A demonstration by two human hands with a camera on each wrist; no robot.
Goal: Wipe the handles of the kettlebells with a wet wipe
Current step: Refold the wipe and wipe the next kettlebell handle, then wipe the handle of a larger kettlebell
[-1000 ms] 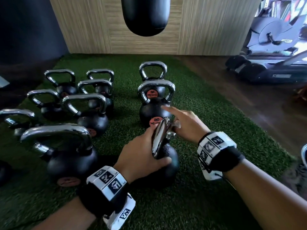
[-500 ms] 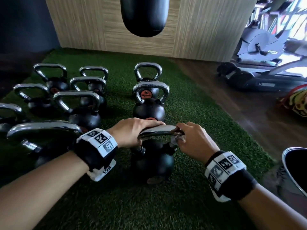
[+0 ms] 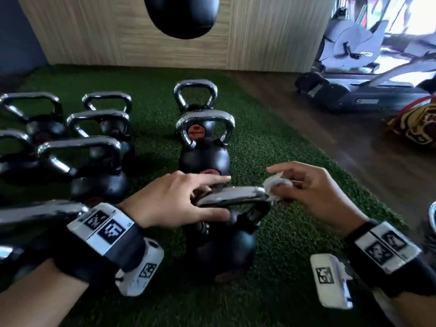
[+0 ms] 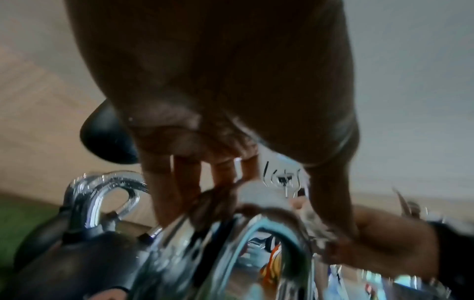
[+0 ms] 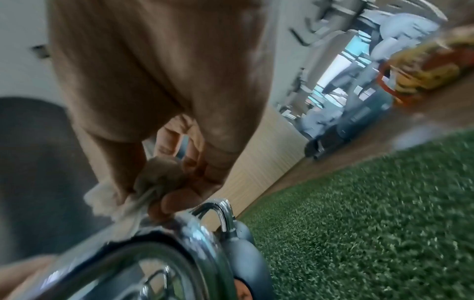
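Observation:
A black kettlebell (image 3: 221, 251) with a chrome handle (image 3: 233, 197) stands on the green turf in front of me. My left hand (image 3: 203, 197) holds the left part of that handle, thumb on the near side, index finger stretched out above it. My right hand (image 3: 280, 185) pinches a crumpled white wet wipe (image 3: 274, 187) against the handle's right corner. In the left wrist view the fingers (image 4: 189, 182) reach down over the blurred handle (image 4: 256, 233). The right wrist view shows the wipe (image 5: 153, 178) bunched between thumb and fingers above the handle (image 5: 179, 243).
Two more kettlebells (image 3: 203, 142) stand in line behind this one, and several others (image 3: 89, 156) crowd the turf on the left. A punching bag (image 3: 181, 15) hangs ahead. On the wooden floor to the right are a treadmill (image 3: 354, 95) and a colourful bag (image 3: 415, 126).
The kettlebell's handle has turned from end-on to crosswise. My right hand has slid the wipe to the handle's right corner, and my left index finger has lifted off.

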